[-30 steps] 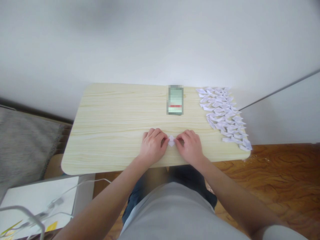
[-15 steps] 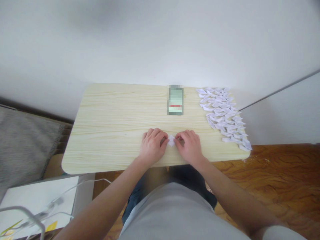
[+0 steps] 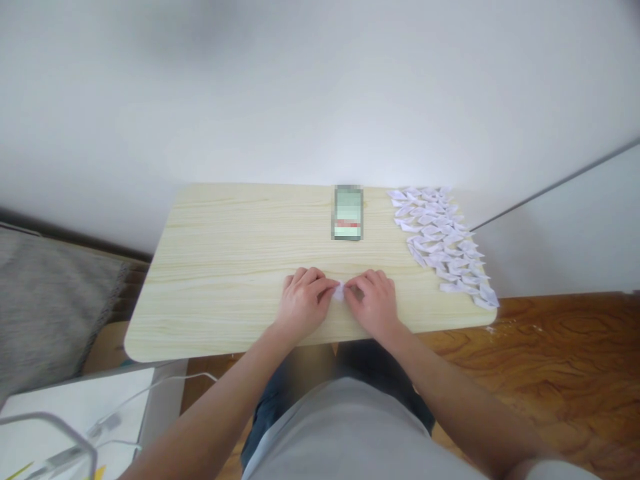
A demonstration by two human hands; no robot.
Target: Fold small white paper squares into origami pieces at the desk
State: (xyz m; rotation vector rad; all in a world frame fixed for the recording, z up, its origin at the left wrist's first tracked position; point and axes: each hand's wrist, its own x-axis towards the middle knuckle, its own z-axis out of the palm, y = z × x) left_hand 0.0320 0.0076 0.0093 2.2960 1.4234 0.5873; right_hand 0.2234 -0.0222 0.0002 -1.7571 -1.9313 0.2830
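Between my hands, near the front edge of the table, is a small piece of folded white paper [image 3: 339,292]. My left hand [image 3: 306,299] pinches its left side between thumb and forefinger. On the other side, the fingertips of my right hand [image 3: 373,299] are closed on its right edge. Fingers cover much of the paper, so its exact folds cannot be made out. Several folded white paper pieces [image 3: 435,233], pointed at the ends, lie in close rows along the right of the table.
A phone with a blurred screen [image 3: 348,213] lies at the back of the light wooden table [image 3: 225,267], against a white wall [image 3: 300,87]. At lower left stands a white surface [image 3: 127,400] with cables and a power strip [image 3: 65,460]. Grey cloth [image 3: 55,300] is further left.
My fingertips have come closer together, and less of the white paper shows between them. The whole view has shifted slightly, with the table now lower in the picture.
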